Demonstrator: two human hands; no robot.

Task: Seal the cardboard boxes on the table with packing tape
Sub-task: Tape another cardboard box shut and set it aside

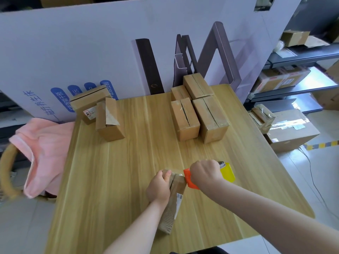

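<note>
Head view: the left hand (159,187) curls round the far end of the cardboard box (171,211), which lies near the front edge of the table (110,180). The right hand (205,173) is clenched round the tape dispenser (228,174), whose orange end is against that same box end. Pin the box firmly and draw the dispenser straight along the seam, pressing evenly.

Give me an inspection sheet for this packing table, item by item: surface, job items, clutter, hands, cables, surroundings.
Surface: wooden table, light grain.
Job's things: small box at front; tape dispenser at its far end; four boxes back right; two boxes back left, one flap raised.
Clutter: pink cloth off the left edge.
Hands: left hand grips the small box; right hand grips the tape dispenser.
Cables: one cable on the floor, right.
Surroundings: printed panel behind; shelves with boxes, right.
</note>
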